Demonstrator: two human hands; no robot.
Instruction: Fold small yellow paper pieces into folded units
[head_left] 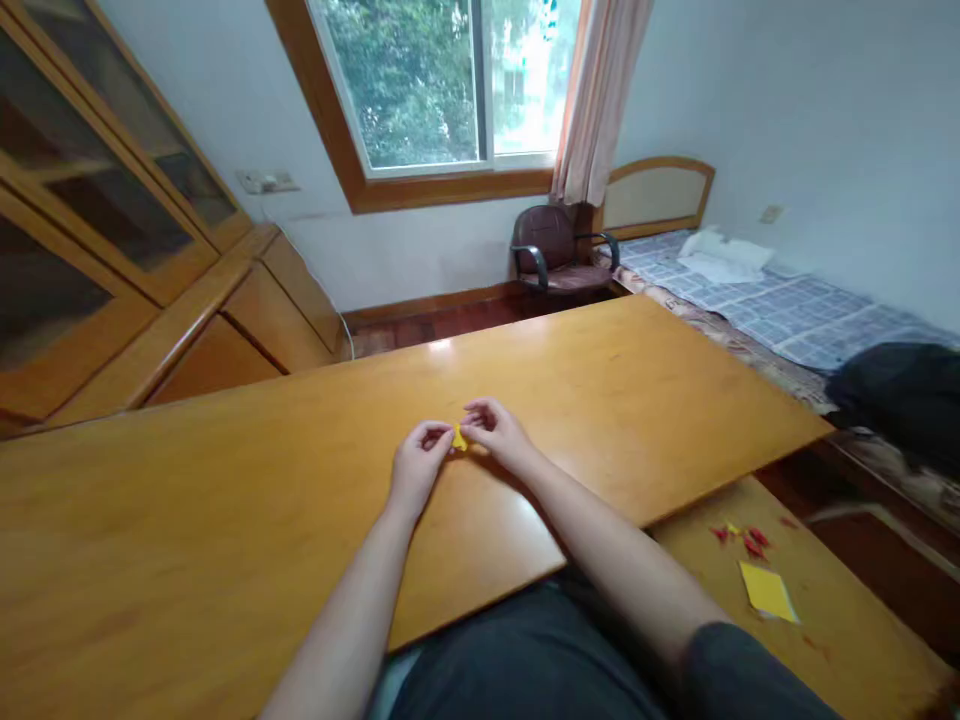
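A small folded piece of yellow paper (460, 438) is held between my two hands, just above the wooden table (262, 480). My left hand (418, 460) pinches its left side between thumb and fingertips. On the other side, my right hand (499, 433) has its thumb and index finger at the paper's upper right edge, with the other fingers curled. The exact folds are too small to make out.
On a lower surface (840, 620) at the right lie a stack of yellow paper squares (769, 590) and several small red folded pieces (755, 543). A chair (551, 250) stands beyond the table, a bed (810, 310) to the right, a cabinet (187, 330) to the left.
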